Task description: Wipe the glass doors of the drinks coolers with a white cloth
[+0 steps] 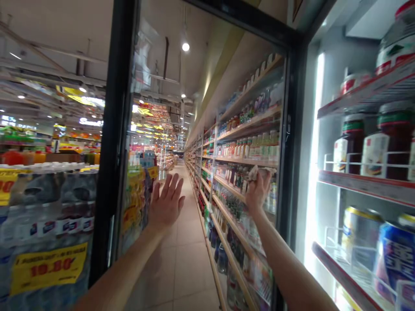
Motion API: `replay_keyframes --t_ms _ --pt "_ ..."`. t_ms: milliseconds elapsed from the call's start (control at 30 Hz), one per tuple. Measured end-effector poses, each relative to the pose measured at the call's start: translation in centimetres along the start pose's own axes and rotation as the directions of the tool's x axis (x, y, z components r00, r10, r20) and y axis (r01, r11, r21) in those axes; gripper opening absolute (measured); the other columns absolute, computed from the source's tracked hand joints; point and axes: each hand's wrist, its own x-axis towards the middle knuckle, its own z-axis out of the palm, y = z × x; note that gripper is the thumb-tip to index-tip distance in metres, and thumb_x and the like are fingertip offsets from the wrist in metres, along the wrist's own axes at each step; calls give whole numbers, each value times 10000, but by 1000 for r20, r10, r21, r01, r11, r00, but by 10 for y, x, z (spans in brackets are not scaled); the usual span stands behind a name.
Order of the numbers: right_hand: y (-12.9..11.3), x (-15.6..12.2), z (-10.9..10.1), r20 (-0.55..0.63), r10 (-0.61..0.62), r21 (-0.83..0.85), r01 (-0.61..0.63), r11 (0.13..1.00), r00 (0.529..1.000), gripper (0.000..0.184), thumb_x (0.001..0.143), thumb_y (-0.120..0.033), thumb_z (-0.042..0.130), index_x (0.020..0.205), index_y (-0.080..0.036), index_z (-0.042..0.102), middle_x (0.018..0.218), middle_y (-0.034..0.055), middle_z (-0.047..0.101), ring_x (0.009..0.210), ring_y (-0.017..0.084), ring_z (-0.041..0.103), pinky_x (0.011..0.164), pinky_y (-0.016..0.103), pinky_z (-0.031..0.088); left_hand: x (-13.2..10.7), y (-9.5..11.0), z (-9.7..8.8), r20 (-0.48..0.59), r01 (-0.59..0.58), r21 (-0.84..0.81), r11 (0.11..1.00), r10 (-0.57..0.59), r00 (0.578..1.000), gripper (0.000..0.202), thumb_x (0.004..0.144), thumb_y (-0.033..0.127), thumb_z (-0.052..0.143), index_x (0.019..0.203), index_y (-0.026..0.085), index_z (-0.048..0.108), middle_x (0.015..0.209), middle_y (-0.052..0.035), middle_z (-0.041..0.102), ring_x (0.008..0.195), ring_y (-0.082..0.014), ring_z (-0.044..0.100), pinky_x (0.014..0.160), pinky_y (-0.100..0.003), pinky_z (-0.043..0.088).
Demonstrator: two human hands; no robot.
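In the head view a glass fridge door (168,276) with a black frame stands swung out in front of me. My left hand (167,201) is at the left half of the pane, palm toward the glass, fingers stretched out and holding nothing. Whether it touches the pane I cannot tell. My right hand (257,190) is raised at the pane's right side, near the hinge edge. Its fingers are closed around a crumpled pale cloth (253,172), which appears pressed to the glass. Some of the cloth is hidden by the fingers.
To the right, lit fridge shelves (363,183) hold dark bottles (389,142) and cans (359,237). Stacked packs of bottled drinks (48,220) with a yellow price sign (48,268) stand at the left. Long stocked shelves and a tiled aisle show through the glass.
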Motion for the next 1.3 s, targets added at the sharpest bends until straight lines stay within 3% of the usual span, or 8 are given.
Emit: replay_keyframes --t_ms 100,233,467,800,1033,1133,1200,1300 --pt "-47 -26 7 64 -273 92 267 959 960 342 878 -242 352 1101 -158 597 1412 158 416 1382 245 258 1082 520 242 -1 -1 1 2 17 -30 999 -17 1000 628 907 272 407 1458 210 112 1461 -95 323 1402 -189 145 1155 -437 87" --pt "-94 -65 14 150 -623 219 589 778 768 200 863 -251 477 979 -226 637 1332 68 531 1362 188 305 1132 436 156 -3 -4 2 35 11 -72 997 -9 999 603 915 277 374 1458 202 123 1474 -96 301 1406 -197 133 1152 -445 89" --pt "-4 -21 3 -58 -178 81 182 980 982 398 868 -180 349 1204 -165 562 1289 148 519 1243 232 436 1026 485 338 -2 -3 3 2 -19 13 1000 19 1000 628 900 257 425 1456 183 144 1457 -107 329 1405 -195 129 1154 -442 100" --pt "16 39 -46 75 -229 -39 233 972 970 255 757 -142 445 787 -208 690 992 56 695 1027 230 525 956 463 393 -1 2 -3 38 21 -19 1000 -20 999 625 902 261 417 1457 214 133 1462 -82 322 1394 -201 176 1160 -440 85" --pt "-68 -13 11 168 -455 151 433 889 875 477 840 -173 348 1300 -168 475 1394 107 451 1390 230 220 1063 467 316 -3 -2 1 21 17 -40 999 -16 1000 624 901 267 422 1456 220 141 1460 -89 318 1391 -202 184 1155 -438 104" --pt "-66 -30 16 253 -538 150 517 843 804 478 861 -218 358 1331 -188 441 1401 89 452 1399 219 215 1097 448 271 -2 -4 2 14 -9 -24 1000 10 1000 628 900 265 430 1456 207 144 1451 -100 339 1392 -204 182 1152 -439 109" --pt "-35 -20 8 279 -468 66 469 881 839 448 881 -247 344 1308 -202 470 1382 87 477 1377 222 276 1099 458 262 -2 -5 2 22 -5 -18 1000 5 1000 621 900 268 429 1455 202 157 1449 -105 344 1390 -208 188 1150 -441 112" --pt "18 9 -4 103 -150 -69 157 985 983 469 896 -267 285 1305 -132 472 1378 162 462 1350 268 323 1066 535 278 -2 -3 3 29 6 1 1000 -6 1000 601 903 271 418 1450 194 182 1448 -105 347 1391 -209 188 1149 -443 111"
